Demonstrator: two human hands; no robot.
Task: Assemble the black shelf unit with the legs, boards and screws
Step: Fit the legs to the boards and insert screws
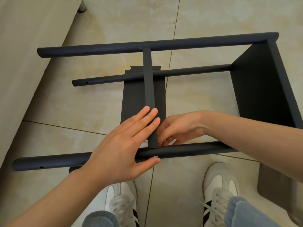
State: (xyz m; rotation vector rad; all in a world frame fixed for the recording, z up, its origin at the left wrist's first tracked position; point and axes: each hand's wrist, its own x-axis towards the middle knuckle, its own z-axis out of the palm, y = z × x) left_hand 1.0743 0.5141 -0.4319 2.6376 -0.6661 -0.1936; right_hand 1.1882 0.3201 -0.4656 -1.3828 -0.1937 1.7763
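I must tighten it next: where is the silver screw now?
In the head view, the silver screw sits in the near leg, low centre, by the thumb of the left hand and below the near end of the middle board.

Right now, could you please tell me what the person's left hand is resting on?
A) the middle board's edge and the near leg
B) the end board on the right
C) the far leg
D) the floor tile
A: the left hand lies with straight fingers across the edge of the middle board, its thumb against the near leg.
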